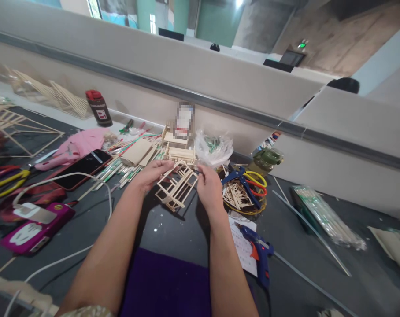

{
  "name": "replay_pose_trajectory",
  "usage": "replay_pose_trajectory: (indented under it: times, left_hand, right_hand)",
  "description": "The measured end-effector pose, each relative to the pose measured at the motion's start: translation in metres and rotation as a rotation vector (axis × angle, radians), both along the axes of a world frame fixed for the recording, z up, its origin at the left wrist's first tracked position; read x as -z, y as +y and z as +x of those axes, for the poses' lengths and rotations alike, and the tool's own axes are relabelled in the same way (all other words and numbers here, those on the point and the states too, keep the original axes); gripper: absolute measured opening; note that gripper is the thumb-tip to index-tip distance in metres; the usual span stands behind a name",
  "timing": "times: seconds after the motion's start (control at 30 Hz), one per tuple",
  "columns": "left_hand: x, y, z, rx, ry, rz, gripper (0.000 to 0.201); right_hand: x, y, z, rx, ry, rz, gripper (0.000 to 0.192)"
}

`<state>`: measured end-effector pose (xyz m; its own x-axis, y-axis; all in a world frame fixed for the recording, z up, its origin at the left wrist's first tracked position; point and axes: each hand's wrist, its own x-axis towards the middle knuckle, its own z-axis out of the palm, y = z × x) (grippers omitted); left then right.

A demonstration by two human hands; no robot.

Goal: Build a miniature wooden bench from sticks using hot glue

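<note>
Both hands hold a stick frame (176, 187) just above the dark table (319, 264), near centre: the left hand (150, 174) pinches its far-left edge, the right hand (209, 187) seemingly grips its right side (fingers partly hidden). Light, stiff and probably fragile, it is best held at the joints. A glue gun (257, 251) lies right.
</note>
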<state>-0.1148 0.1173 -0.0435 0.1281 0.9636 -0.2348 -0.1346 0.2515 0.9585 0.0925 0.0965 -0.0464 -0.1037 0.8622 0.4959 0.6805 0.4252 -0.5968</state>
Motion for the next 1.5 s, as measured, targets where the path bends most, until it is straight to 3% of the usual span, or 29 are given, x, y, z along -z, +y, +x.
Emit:
replay_pose_trajectory:
  times: [0.27, 0.37, 0.53, 0.77, 0.93, 1.07, 1.23, 1.4, 1.5]
  left_hand:
    - [-0.024, -0.01, 0.012, 0.082, 0.188, 0.164, 0.034]
    - [-0.028, -0.013, 0.024, 0.083, 0.247, 0.246, 0.026]
    - [-0.04, -0.016, 0.042, 0.119, 0.49, 0.435, 0.021]
    - [-0.069, -0.022, 0.046, 0.122, 0.943, 0.875, 0.016]
    - [-0.054, -0.036, 0.054, 0.101, 1.237, 0.936, 0.024]
    - [-0.03, -0.056, 0.063, 0.121, 1.3, 0.992, 0.025]
    - [-0.011, -0.082, 0.067, 0.141, 1.223, 0.96, 0.024]
    - [-0.006, -0.099, 0.059, 0.159, 0.991, 0.963, 0.027]
    - [-0.004, -0.107, 0.047, 0.029, 0.847, 1.005, 0.03]
  right_hand:
    - [-0.045, -0.024, 0.026, 0.076, 0.123, 0.135, 0.034]
    - [-0.052, -0.038, 0.031, 0.071, 0.161, 0.146, 0.033]
    - [-0.043, -0.067, 0.038, 0.04, 0.102, 0.1, 0.034]
    - [-0.02, -0.103, 0.048, 0.109, 0.11, 0.05, 0.035]
    - [-0.005, -0.114, 0.042, 0.11, 0.116, 0.042, 0.037]
    - [0.006, -0.122, 0.036, 0.082, 0.051, 0.025, 0.038]
    - [0.014, -0.135, 0.037, 0.1, 0.004, -0.001, 0.037]
    - [0.015, -0.145, 0.043, 0.131, -0.006, -0.018, 0.036]
    - [0.014, -0.149, 0.047, 0.152, -0.014, -0.017, 0.036]
